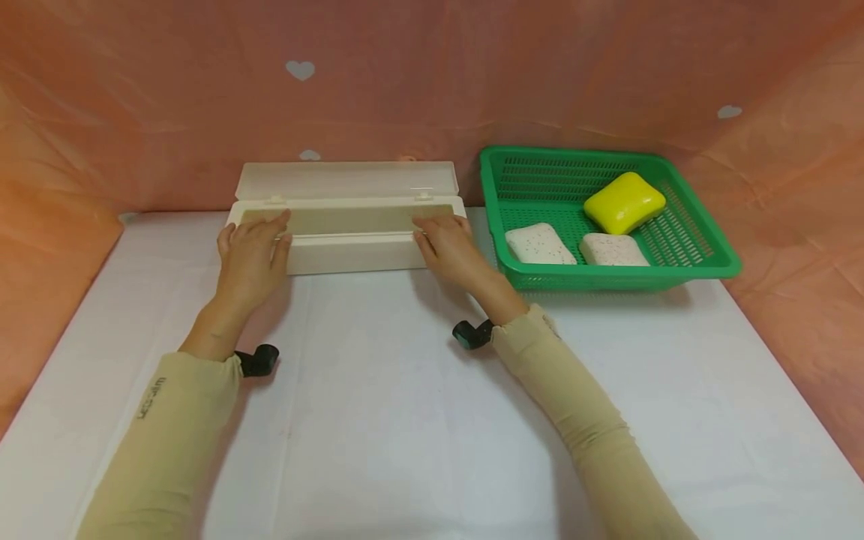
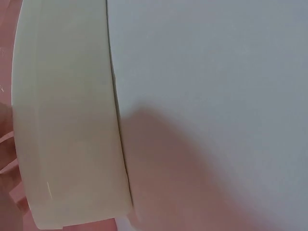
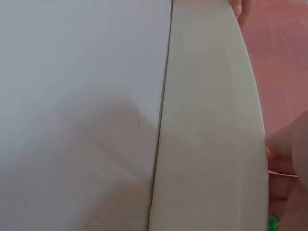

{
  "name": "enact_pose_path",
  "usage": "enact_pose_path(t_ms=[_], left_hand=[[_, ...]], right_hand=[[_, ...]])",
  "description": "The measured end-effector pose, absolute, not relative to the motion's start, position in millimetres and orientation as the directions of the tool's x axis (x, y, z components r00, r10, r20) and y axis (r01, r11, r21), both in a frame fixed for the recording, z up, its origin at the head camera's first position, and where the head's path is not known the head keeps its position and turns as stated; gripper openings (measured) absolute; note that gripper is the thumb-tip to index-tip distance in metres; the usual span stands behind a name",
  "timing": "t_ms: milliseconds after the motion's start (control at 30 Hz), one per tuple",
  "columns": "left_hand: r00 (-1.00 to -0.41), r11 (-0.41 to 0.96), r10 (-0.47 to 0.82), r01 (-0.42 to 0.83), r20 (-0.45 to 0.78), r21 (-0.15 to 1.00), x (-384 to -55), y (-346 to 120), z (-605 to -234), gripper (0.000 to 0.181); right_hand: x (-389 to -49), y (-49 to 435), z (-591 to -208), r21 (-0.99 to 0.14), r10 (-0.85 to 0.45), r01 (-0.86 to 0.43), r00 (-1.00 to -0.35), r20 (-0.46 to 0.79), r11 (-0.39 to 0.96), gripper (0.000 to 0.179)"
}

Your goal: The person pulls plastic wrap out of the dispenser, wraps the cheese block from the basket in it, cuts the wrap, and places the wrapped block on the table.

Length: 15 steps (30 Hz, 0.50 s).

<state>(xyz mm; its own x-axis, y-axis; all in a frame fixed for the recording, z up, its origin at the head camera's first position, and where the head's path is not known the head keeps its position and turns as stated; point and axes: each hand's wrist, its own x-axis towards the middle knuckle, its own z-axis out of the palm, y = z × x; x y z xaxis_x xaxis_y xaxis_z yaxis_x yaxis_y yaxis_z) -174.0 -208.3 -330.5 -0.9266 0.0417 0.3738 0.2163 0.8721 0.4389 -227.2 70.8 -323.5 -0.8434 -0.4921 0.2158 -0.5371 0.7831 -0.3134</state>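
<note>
A long off-white plastic box point(image 1: 358, 256) stands at the back of the table, its hinged lid point(image 1: 347, 180) tilted up behind it. My left hand point(image 1: 246, 259) lies over the box's left end, fingers spread, with the thumb by the front rim. Over the right end is my right hand point(image 1: 448, 247), its fingers across the rim and its thumb near the front edge. Both wrist views show the front wall point(image 2: 72, 120) close up, with fingers point(image 3: 281, 185) partly hidden beyond its upper edge. No loose thing shows in either hand.
To the right stands a green slotted basket point(image 1: 614, 274). It holds a yellow wrapped bar point(image 1: 624, 202) and two speckled white blocks, one at the left point(image 1: 540, 244) and another point(image 1: 613, 250) near the front wall. Pinkish cloth hangs behind the white-covered table point(image 1: 378, 420).
</note>
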Motion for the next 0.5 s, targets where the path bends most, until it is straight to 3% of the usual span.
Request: enact_pose_path(t_ms=[333, 500], left_hand=[[-0.878, 0.779, -0.058, 0.258, 0.475, 0.572, -177.0, -204.2, -332.9, 0.021], [-0.872, 0.743, -0.167, 0.195, 0.46, 0.64, -179.2, -203.1, -328.7, 0.018]], right_hand=[[-230.1, 68.6, -324.1, -0.415, -0.438, -0.533, -0.845, 0.307, 0.738, 0.025], [-233.8, 66.9, -325.7, -0.488, -0.362, -0.526, -0.845, 0.393, 0.697, 0.019]])
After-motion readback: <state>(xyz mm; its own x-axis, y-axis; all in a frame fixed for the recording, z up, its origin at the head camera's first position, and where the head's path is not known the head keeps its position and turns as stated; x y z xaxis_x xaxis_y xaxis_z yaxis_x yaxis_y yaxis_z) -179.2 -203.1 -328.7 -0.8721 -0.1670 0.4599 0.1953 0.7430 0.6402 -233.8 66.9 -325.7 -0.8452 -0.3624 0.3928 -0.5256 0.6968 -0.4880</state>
